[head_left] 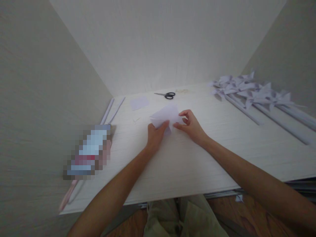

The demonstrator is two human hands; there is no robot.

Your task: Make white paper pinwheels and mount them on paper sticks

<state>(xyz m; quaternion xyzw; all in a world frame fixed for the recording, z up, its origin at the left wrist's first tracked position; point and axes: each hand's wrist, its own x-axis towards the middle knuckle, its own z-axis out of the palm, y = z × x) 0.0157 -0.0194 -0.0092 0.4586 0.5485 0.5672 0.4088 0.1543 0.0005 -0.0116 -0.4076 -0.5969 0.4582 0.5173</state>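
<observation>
Forearms (pixel 120 182) converging, left hand (pixel 156 135) pinching paper (pixel 165 113), right hand (pixel 194 129) curled

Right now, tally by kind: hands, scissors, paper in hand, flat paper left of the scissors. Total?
Hands: 2 (left hand, right hand)
Scissors: 1
Held paper: 1
Flat paper: 1
Total: 5
</observation>
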